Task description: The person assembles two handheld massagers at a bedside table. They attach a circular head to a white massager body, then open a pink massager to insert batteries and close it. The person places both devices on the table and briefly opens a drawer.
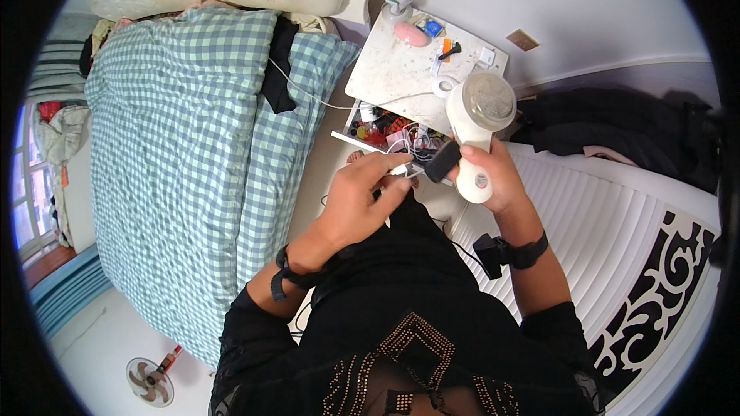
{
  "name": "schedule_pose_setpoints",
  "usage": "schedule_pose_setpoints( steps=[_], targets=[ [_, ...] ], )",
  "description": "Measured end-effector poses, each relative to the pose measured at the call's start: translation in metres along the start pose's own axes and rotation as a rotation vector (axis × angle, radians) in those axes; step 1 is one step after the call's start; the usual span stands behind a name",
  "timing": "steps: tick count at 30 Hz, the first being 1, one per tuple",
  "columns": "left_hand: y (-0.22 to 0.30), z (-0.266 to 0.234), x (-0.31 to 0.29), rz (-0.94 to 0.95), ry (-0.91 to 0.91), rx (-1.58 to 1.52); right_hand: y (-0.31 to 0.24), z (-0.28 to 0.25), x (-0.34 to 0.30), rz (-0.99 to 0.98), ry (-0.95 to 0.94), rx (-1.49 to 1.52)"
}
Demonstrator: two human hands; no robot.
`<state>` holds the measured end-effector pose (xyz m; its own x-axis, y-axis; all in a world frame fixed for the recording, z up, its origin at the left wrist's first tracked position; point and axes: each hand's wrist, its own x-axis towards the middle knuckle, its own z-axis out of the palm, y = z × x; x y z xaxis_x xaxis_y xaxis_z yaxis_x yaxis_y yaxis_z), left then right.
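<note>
Two hands work near each other: the right hand [499, 179] is wrapped round the lower part of a white dome-headed device [467, 119], whose long axis runs roughly from 12 to 6 o'clock, with a dark block [442, 161] at its 9 o'clock side. The left hand [353, 199], thumb and forefinger nearly together, seems to pinch a white cable end [400, 170]; from there the device lies toward 2 o'clock, the block between.
</note>
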<state>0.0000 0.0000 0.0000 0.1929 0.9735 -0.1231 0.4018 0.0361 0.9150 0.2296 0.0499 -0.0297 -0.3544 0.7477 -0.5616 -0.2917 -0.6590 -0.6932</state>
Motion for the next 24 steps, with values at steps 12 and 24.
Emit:
schedule_pose_setpoints(
  steps=[12, 24],
  targets=[
    [0.025, 0.004, 0.022, -0.047, -0.063, -0.372, 0.014, 0.0, -0.01, 0.078, -0.467, 0.476],
    [0.03, 0.007, 0.022, 0.017, 0.041, -0.163, 0.007, 0.006, -0.011, 0.004, -0.321, 0.151]
  ],
)
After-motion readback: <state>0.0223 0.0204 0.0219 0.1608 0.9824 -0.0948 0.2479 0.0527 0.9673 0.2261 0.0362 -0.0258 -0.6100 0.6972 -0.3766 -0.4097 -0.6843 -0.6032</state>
